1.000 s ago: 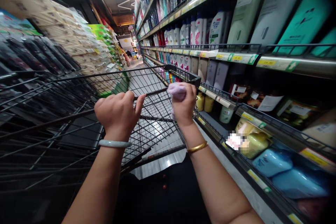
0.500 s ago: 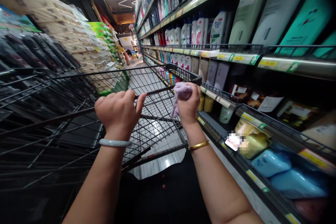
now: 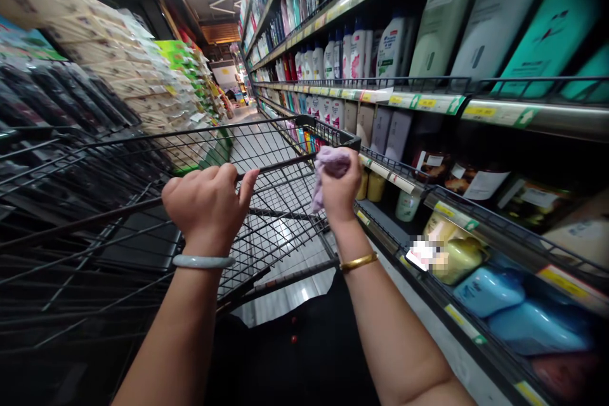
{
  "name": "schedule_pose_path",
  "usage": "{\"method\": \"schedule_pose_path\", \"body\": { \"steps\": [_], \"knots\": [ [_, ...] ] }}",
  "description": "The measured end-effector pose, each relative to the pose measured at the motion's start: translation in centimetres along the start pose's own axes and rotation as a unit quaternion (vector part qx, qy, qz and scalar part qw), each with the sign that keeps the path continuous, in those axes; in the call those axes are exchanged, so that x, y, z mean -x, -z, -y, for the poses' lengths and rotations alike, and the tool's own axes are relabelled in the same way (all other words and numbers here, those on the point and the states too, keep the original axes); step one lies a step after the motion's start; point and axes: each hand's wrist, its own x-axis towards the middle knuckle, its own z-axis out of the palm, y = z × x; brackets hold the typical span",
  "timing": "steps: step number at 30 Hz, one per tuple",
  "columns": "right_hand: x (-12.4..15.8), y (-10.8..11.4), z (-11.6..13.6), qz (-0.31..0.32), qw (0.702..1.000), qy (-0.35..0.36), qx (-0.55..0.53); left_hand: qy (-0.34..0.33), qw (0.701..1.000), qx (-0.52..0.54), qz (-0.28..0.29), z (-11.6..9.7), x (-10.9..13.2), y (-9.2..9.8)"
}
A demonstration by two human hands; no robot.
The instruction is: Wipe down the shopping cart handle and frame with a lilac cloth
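Fingers wrapped around the dark rail of a black wire shopping cart point(image 3: 128, 210), my left hand point(image 3: 204, 206) has its thumb lying along the bar. A pale bangle circles that wrist. My right hand point(image 3: 343, 193) is closed on a crumpled light-purple cloth point(image 3: 329, 162), which bunches over the fingers and hangs down on the left side. It is at the right corner of the cart; whether it also grips the rail is hidden. A gold bangle sits on the right wrist. Through the cart's wire mesh the floor shows.
Shelves of shampoo bottles point(image 3: 391, 51) and price labels run along the right, close to my right arm. Lower down lie blue bottles point(image 3: 490, 292) and yellow ones. Stacked packages point(image 3: 102, 57) line the left. A tiled aisle point(image 3: 254, 115) stretches ahead.
My left hand has shifted slightly left along the rail. My right hand still holds the cloth, and the shelf goods sit slightly farther left in view.
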Motion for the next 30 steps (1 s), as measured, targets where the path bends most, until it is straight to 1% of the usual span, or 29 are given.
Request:
{"method": "schedule_pose_path", "body": {
  "steps": [3, 5, 6, 7, 11, 13, 14, 16, 19, 20, 21, 22, 23, 25, 27, 28, 29, 30],
  "knots": [
    [1.7, -1.1, 3.0, 0.092, 0.993, 0.074, -0.002, 0.001, 1.0, -0.002, 0.006, 0.0, -0.1, 0.1],
    [1.8, -1.1, 3.5, 0.122, 0.987, 0.102, 0.001, 0.0, 1.0, -0.002, 0.008, -0.1, -0.1, 0.2],
    [1.5, -1.0, 3.1, 0.118, 0.988, 0.102, 0.002, -0.002, 1.0, -0.002, 0.009, -0.1, -0.1, 0.2],
    [1.0, -0.7, 2.2, 0.099, 0.991, 0.091, 0.001, -0.003, 1.0, -0.002, 0.009, -0.1, -0.1, 0.3],
    [-1.2, 0.8, -2.1, -0.021, 1.0, -0.009, 0.008, -0.007, 1.0, -0.001, 0.007, 0.0, 0.0, 0.3],
    [-1.5, 1.1, -2.8, -0.043, 0.998, -0.035, 0.013, -0.004, 1.0, -0.003, 0.005, 0.0, 0.0, 0.2],
    [-1.4, 1.0, -2.5, -0.042, 0.998, -0.033, 0.014, -0.004, 1.0, -0.003, 0.005, 0.0, 0.0, 0.2],
    [-0.7, 0.5, -0.8, -0.018, 1.0, 0.0, 0.012, -0.005, 1.0, -0.005, 0.003, 0.0, 0.0, 0.2],
    [0.3, -0.2, 1.8, 0.074, 0.994, 0.08, -0.008, -0.005, 1.0, -0.009, 0.004, 0.0, 0.0, 0.1],
    [0.3, -0.3, 2.1, 0.102, 0.99, 0.098, -0.018, -0.004, 1.0, -0.01, 0.005, 0.0, 0.0, 0.1],
    [0.2, -0.3, 1.9, 0.115, 0.988, 0.103, -0.027, -0.003, 1.0, -0.009, 0.005, 0.0, 0.0, 0.1],
    [-0.1, -0.1, 1.3, 0.109, 0.989, 0.095, -0.032, -0.004, 1.0, -0.008, 0.005, 0.1, 0.0, 0.1],
    [-0.6, 0.2, 0.4, 0.08, 0.994, 0.074, -0.031, -0.005, 1.0, -0.007, 0.004, 0.1, 0.0, 0.1],
    [-1.6, 0.9, -1.6, -0.012, 1.0, 0.014, -0.012, -0.005, 1.0, -0.007, 0.004, 0.0, 0.1, 0.2],
    [-2.2, 1.4, -2.7, -0.083, 0.996, -0.023, 0.008, -0.003, 1.0, -0.007, 0.005, 0.0, 0.1, 0.2],
    [-2.2, 1.4, -2.6, -0.094, 0.995, -0.024, 0.01, -0.002, 1.0, -0.007, 0.006, 0.0, 0.1, 0.2],
    [-2.0, 1.3, -2.1, -0.086, 0.996, -0.013, 0.008, -0.001, 1.0, -0.007, 0.006, 0.0, 0.1, 0.2],
    [-1.6, 1.1, -1.2, -0.059, 0.998, 0.007, 0.001, -0.001, 1.0, -0.006, 0.006, -0.1, 0.1, 0.2]
  ]
}}
